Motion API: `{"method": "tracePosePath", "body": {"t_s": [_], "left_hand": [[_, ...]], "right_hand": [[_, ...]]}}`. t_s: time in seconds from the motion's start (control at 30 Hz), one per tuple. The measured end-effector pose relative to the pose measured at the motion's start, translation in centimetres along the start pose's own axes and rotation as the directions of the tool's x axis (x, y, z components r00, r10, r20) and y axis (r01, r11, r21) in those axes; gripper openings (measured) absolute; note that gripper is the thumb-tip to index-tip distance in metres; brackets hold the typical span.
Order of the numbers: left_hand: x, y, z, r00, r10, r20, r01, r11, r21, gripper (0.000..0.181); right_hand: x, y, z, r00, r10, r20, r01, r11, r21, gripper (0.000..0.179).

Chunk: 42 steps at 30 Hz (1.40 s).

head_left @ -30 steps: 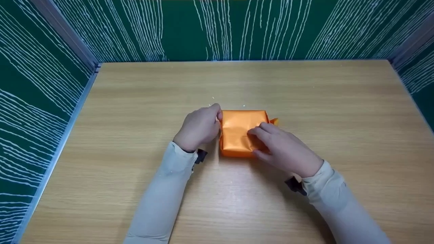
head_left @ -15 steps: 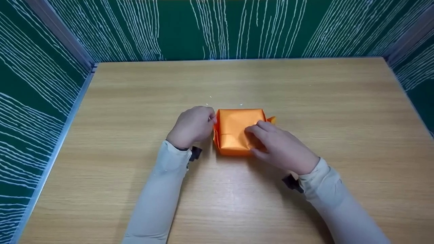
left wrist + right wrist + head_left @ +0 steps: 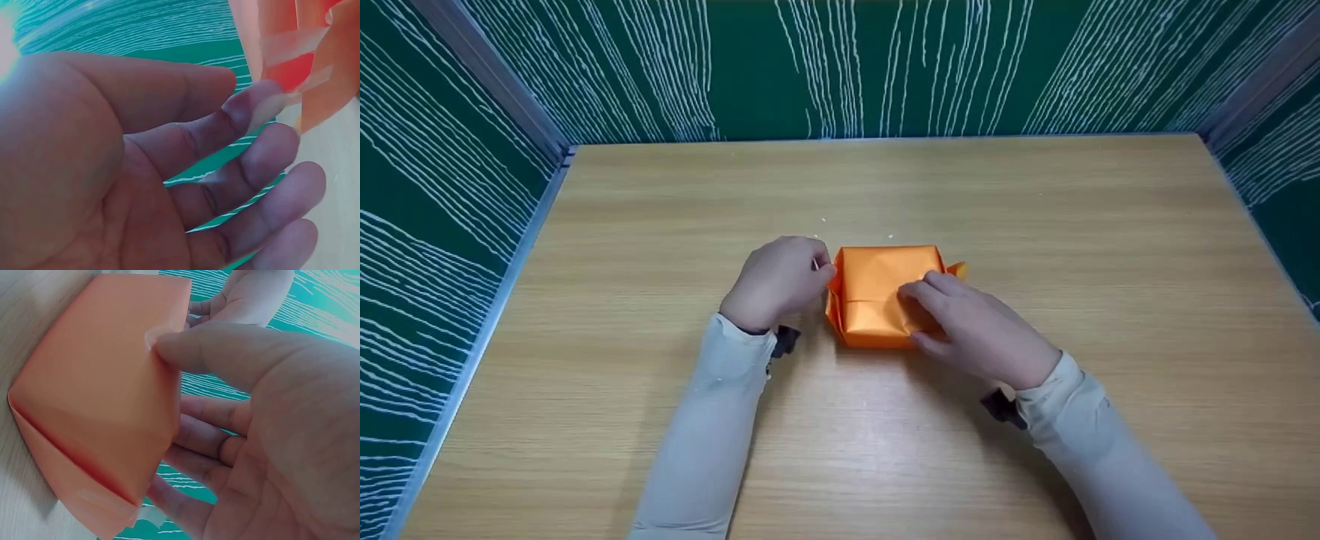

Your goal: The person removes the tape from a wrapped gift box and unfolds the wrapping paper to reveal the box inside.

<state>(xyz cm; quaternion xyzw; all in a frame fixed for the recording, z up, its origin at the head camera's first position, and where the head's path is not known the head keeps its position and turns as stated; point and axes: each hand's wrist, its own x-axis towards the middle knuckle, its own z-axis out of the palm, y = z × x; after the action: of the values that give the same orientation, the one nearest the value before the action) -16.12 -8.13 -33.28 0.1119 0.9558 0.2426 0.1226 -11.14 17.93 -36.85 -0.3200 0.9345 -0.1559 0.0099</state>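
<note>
A box wrapped in shiny orange paper (image 3: 877, 300) lies on the wooden table. My right hand (image 3: 979, 326) grips its right part; the right wrist view shows the thumb (image 3: 180, 349) pressed against one face and the fingers across another. Beside the left end is my left hand (image 3: 780, 277), its fingers loosely extended. In the left wrist view, a strip of clear tape (image 3: 267, 112) clings to the index fingertip and reaches the orange flap (image 3: 337, 67), where more tape shows. The folded paper at the box's right end (image 3: 958, 270) sticks out past the right hand.
The table (image 3: 585, 360) is bordered by green walls with white streaks (image 3: 765, 75) at the back and sides. Small white scraps (image 3: 891, 236) lie just behind the box. A dark wrist camera (image 3: 786, 341) sits at the left cuff and another dark camera (image 3: 1003, 409) at the right.
My left hand has drawn back slightly left from the box's end, uncovering the folded orange flap there. The right hand keeps its hold on the box.
</note>
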Motion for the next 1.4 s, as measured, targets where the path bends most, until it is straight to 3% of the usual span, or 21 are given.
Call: {"method": "tracePosePath", "body": {"t_s": [0.13,0.2,0.27,0.33,0.47,0.53,0.6,0.7,0.97,1.07,1.27,1.4], "left_hand": [[-0.3,0.2,-0.3,0.997,-0.058,-0.043,0.056,0.998,-0.03,0.023],[-0.3,0.5,-0.4,0.995,-0.042,-0.093,0.04,0.999,-0.028,0.023],[-0.4,1.0,-0.4,0.992,0.013,-0.129,-0.016,1.0,-0.026,0.019],[-0.4,1.7,-0.1,0.985,0.11,-0.134,-0.112,0.994,-0.004,0.017],[-0.6,3.0,1.3,0.956,0.293,-0.016,-0.292,0.955,0.052,0.044],[-0.6,3.5,2.1,0.943,0.33,0.037,-0.332,0.939,0.084,0.055],[-0.5,3.7,2.8,0.94,0.336,0.062,-0.342,0.933,0.114,0.063],[-0.4,3.7,3.5,0.946,0.318,0.065,-0.325,0.933,0.154,0.069],[-0.3,3.3,3.9,0.94,0.333,0.072,-0.34,0.919,0.199,0.047],[-0.3,3.4,4.0,0.94,0.331,0.076,-0.34,0.919,0.2,0.046],[-0.2,3.7,4.0,0.941,0.327,0.082,-0.337,0.924,0.181,0.044],[-0.1,3.7,3.9,0.934,0.346,0.086,-0.357,0.915,0.188,0.042]], "right_hand": [[0.1,-0.1,0.0,1.0,0.004,0.006,-0.004,1.0,0.007,0.051],[0.1,-0.1,-0.1,1.0,0.001,0.008,-0.001,1.0,0.01,0.05],[0.2,0.0,-0.2,1.0,0.001,0.012,-0.001,1.0,0.01,0.05],[0.3,0.1,-0.3,1.0,-0.002,0.017,0.002,1.0,0.009,0.05],[0.4,0.2,-0.4,1.0,-0.006,0.015,0.006,1.0,0.01,0.053],[0.3,0.3,-0.4,1.0,-0.008,0.014,0.008,1.0,0.012,0.052],[0.3,0.3,-0.5,1.0,-0.007,0.016,0.006,1.0,0.02,0.052],[0.2,0.3,-0.4,0.999,0.004,0.035,-0.006,0.998,0.058,0.051],[0.3,0.6,-0.7,1.0,-0.007,0.023,0.003,0.987,0.163,0.039],[0.3,0.6,-0.8,1.0,-0.017,-0.012,0.019,0.989,0.149,0.034],[0.3,0.8,-1.0,0.99,0.008,-0.138,-0.005,1.0,0.022,0.027],[0.2,0.8,-1.0,0.992,-0.027,-0.119,0.025,0.999,-0.02,0.026]]}}
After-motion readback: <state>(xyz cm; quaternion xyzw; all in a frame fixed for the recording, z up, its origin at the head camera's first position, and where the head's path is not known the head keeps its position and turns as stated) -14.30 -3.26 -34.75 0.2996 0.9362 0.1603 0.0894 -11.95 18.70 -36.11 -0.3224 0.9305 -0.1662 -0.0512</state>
